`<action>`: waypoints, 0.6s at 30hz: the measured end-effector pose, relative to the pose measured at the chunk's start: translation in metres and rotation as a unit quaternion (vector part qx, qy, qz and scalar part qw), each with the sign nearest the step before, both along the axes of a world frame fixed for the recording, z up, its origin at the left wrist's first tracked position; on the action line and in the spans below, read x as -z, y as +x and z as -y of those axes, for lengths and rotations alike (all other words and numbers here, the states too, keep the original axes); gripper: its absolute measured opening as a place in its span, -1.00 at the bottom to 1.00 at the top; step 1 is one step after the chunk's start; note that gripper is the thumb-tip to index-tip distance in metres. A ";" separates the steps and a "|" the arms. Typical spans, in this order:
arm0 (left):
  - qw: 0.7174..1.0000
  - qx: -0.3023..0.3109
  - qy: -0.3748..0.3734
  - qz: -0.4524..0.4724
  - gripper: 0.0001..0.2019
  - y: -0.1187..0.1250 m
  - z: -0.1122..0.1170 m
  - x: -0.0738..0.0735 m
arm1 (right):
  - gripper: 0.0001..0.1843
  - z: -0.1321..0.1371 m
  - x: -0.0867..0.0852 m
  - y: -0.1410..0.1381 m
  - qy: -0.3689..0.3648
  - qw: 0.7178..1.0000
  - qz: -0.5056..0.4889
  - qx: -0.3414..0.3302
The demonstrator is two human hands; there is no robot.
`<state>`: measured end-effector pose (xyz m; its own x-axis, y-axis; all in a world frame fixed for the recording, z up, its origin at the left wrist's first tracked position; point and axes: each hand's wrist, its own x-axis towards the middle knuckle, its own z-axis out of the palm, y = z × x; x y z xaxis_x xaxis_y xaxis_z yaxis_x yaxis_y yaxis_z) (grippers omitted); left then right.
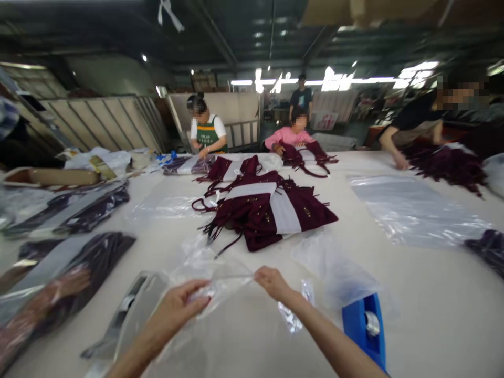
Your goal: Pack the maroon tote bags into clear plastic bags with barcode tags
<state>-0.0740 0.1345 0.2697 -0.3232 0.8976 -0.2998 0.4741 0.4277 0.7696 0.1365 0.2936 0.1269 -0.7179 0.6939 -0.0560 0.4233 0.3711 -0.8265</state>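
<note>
A clear plastic bag point(232, 289) is stretched between my two hands above the near part of the table. My left hand point(177, 310) has its edge between thumb and fingers. At the bag's other end, my right hand point(273, 282) pinches the film with closed fingertips. Just beyond lies a pile of dark maroon garments point(260, 210) with cords and white paper bands point(285, 210). A grey tape dispenser point(134, 310) stands beside my left forearm, and a blue tape dispenser point(366, 328) is right of my right forearm.
At the left, a co-worker's hand point(71, 283) reaches into a bagged dark garment point(98, 262). More clear bags point(417, 210) lie at the right. Several people work around the table point(334, 205). A brown tray point(51, 177) sits at the far left.
</note>
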 end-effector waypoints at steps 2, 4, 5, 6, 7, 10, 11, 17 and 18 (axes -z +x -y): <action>0.994 0.073 -0.006 -0.076 -0.28 -0.019 0.007 -0.013 | -0.73 -0.005 -0.014 0.010 -0.030 0.997 -0.052 0.039; 0.979 0.142 -0.033 -0.141 -0.10 -0.032 0.014 -0.016 | -0.73 -0.008 -0.025 0.020 -0.051 0.991 -0.107 0.061; 0.967 0.172 -0.045 -0.184 -0.08 -0.037 0.018 -0.013 | -0.73 -0.007 -0.032 0.025 -0.053 0.989 -0.121 0.071; 0.950 0.200 -0.055 -0.232 -0.10 -0.040 0.021 -0.009 | -0.73 -0.005 -0.039 0.028 -0.053 0.988 -0.125 0.078; 0.932 0.224 -0.061 -0.279 -0.16 -0.043 0.023 -0.004 | -0.73 -0.002 -0.046 0.030 -0.052 0.988 -0.121 0.085; 0.903 0.250 -0.080 -0.339 -0.39 -0.059 0.019 0.008 | -0.73 0.003 -0.067 0.029 -0.041 0.990 -0.087 0.105; 0.908 0.246 -0.083 -0.330 -0.46 -0.067 0.014 0.008 | -0.72 0.001 -0.073 0.028 -0.036 0.990 -0.079 0.111; 0.923 0.182 -0.023 -0.337 -0.52 -0.133 -0.042 -0.012 | -0.51 -0.045 -0.096 0.022 -0.001 0.983 -0.099 0.157; 0.923 0.173 -0.019 -0.344 -0.48 -0.142 -0.053 -0.019 | -0.49 -0.057 -0.101 0.020 0.012 0.980 -0.101 0.173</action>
<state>-0.2155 0.1874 0.2882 -0.1454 0.9757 -0.1637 0.9580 0.1802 0.2230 0.1564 0.3503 0.2282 -0.4346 0.8968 0.0829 0.3561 0.2557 -0.8988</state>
